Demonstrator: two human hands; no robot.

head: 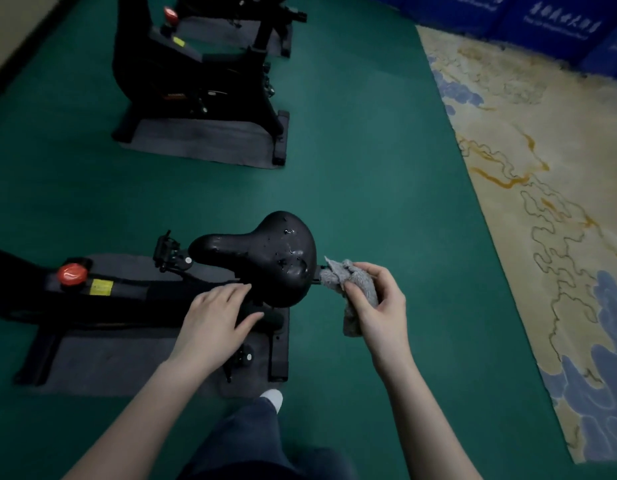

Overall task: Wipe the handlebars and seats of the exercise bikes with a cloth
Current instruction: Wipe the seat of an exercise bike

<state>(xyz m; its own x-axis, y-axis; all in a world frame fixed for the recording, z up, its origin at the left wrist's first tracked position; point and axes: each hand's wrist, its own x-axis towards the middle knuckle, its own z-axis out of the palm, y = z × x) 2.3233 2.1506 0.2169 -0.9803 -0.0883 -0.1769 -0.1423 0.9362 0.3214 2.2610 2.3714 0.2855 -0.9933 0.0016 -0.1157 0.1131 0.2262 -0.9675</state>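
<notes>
A black bike seat (pixel 265 254) with water drops on it stands in the middle of the view, on the nearest exercise bike (pixel 120 299). My right hand (pixel 379 306) holds a crumpled grey cloth (pixel 348 282) just right of the seat's wide rear end. My left hand (pixel 217 313) lies with straight fingers by the seat's near side, over the frame below it. The handlebars of this bike are out of view to the left.
A second black exercise bike (pixel 196 84) stands on a grey mat (pixel 199 143) farther back, with a third behind it. Green floor (pixel 369 168) runs between them. A patterned beige and blue carpet (pixel 542 202) lies to the right. My leg and white shoe (pixel 272 400) are below.
</notes>
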